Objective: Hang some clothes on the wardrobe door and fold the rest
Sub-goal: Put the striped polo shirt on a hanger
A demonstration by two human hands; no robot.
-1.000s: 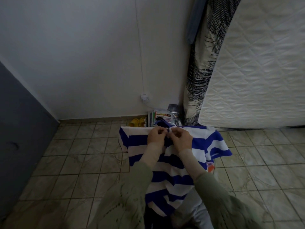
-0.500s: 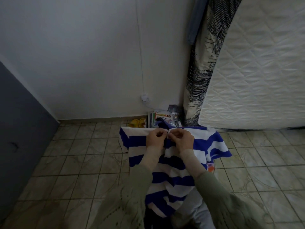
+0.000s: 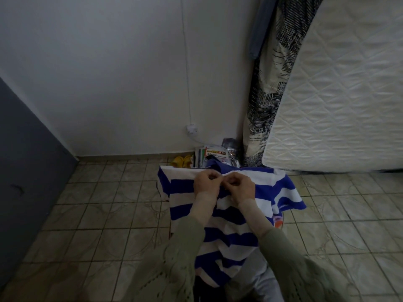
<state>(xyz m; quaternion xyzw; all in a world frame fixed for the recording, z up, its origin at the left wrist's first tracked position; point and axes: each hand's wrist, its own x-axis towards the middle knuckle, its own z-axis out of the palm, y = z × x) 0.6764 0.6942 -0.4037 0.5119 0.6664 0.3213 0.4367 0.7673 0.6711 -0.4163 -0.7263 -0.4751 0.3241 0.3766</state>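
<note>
Counting first, we see one blue-and-white striped shirt (image 3: 229,219), two hands and one pair of yellow slippers (image 3: 181,161) by the wall. Our left hand (image 3: 207,184) and right hand (image 3: 241,185) sit side by side at the shirt's neckline, fingers curled and pinching the fabric there. The shirt spreads out beneath our fingers, draping toward us above the tiled floor (image 3: 104,205).

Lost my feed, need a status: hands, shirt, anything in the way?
Left hand and right hand both pinching the collar placket of the blue-and-white striped polo shirt. Shirt spread out, unfolded. Nothing blocking.
</note>
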